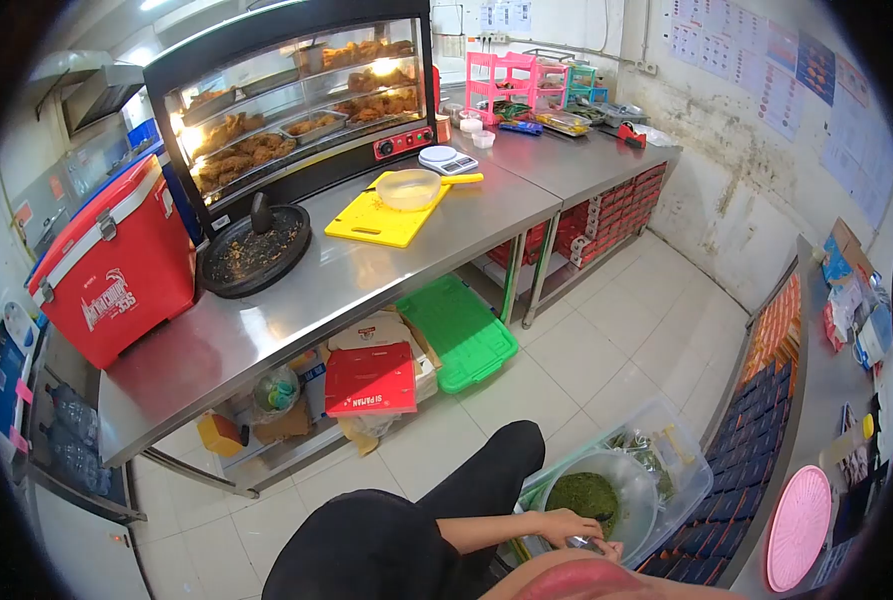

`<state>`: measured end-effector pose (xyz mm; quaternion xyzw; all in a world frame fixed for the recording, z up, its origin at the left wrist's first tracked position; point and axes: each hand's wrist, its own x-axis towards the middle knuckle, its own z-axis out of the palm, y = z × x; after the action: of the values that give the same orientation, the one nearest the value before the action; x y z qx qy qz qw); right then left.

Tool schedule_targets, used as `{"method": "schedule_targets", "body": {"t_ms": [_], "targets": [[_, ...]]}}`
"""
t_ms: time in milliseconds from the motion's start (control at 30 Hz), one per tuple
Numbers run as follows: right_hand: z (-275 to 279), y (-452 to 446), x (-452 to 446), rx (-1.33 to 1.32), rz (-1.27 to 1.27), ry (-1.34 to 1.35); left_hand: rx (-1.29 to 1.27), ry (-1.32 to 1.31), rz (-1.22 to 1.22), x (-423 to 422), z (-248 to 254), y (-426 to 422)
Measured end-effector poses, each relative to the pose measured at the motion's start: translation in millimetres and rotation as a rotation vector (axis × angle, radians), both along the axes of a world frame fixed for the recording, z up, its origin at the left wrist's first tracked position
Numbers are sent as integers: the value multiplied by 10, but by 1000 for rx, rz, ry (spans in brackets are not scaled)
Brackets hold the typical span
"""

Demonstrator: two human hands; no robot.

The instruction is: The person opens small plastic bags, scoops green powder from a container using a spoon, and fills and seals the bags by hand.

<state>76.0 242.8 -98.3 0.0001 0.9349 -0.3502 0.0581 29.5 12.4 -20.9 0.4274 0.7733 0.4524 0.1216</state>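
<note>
A round tub of chopped green paste [583, 497] sits inside a large clear plastic bin [694, 462] beside my knees. At its near edge my left hand [564, 526] has its fingers bent round a small shiny clear or silver item [584, 544], too small to name. My right hand [608, 549] is against the same item from the other side, partly hidden by my arm. A dark utensil [603, 517] rests in the green paste. Bagged greens [648, 462] lie in the bin behind the tub.
A steel counter [366, 275] carries a red cooler [121, 265], a stone mortar [256, 255], a yellow cutting board [381, 215] and a heated food cabinet [296, 110]. A green lid [456, 335] and red box [371, 380] are below. A pink lid [798, 528] lies on the right counter.
</note>
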Motion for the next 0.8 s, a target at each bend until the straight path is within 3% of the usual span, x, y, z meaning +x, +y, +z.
{"method": "schedule_targets", "body": {"t_ms": [67,133,200,267,300,333,367,400,500,567,633,700,733,800], "targets": [[245,-133,-108,137,92,-98,-30,-73,-32,-64,-104,15],[197,-181,-62,-169,78,357,2,-107,-7,-137,-252,31],[606,-383,-148,-128,-70,276,-45,-83,133,-158,-146,-52],[508,-375,-389,-572,-227,501,119,39,247,-317,-183,-175],[797,-435,-426,-483,-425,444,171,120,323,-400,-175,-268],[857,-346,-464,-519,-520,294,160,31,362,-445,173,-402],[733,-246,-554,-447,-541,253,246,66,382,-570,-16,-471],[488,-168,-657,-391,-502,280,212,-411,553,-581,333,-542],[-42,-112,-945,2,-169,-84,696,-621,641,-750,243,-694],[-349,-245,-1049,174,117,-219,818,-755,649,-789,281,-807],[-456,-503,-1108,373,137,-297,885,-802,665,-816,284,-831],[-608,-719,-1160,679,117,-156,950,-796,686,-842,272,-879],[-666,-758,-1173,684,126,-164,938,-793,711,-846,261,-884],[-725,-812,-1163,422,104,-551,947,-828,724,-855,254,-888]]}}
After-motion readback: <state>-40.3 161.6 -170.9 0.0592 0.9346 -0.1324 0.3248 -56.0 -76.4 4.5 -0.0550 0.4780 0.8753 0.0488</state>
